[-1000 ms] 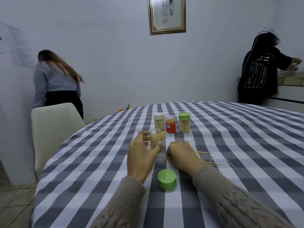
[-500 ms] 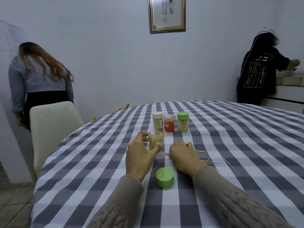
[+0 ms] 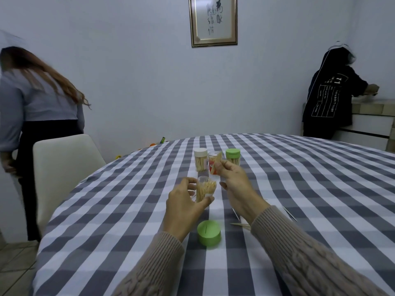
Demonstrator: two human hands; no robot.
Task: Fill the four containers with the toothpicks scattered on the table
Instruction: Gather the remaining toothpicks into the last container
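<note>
Nearest, a loose green lid (image 3: 208, 232) on the checked tablecloth (image 3: 299, 189), scattered toothpicks (image 3: 240, 224) just right of it. Beyond, left hand (image 3: 183, 207) curled round an open clear container (image 3: 204, 189) (packed with picks). Right hand (image 3: 237, 184) raised, pinching a few toothpicks (image 3: 218, 157). Farther back, three capped containers (image 3: 217, 162) in a row.

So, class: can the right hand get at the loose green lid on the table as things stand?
Probably yes. The green lid lies uncovered on the cloth just inside the right hand's wrist, nothing on it, though that hand already pinches toothpicks.
</note>
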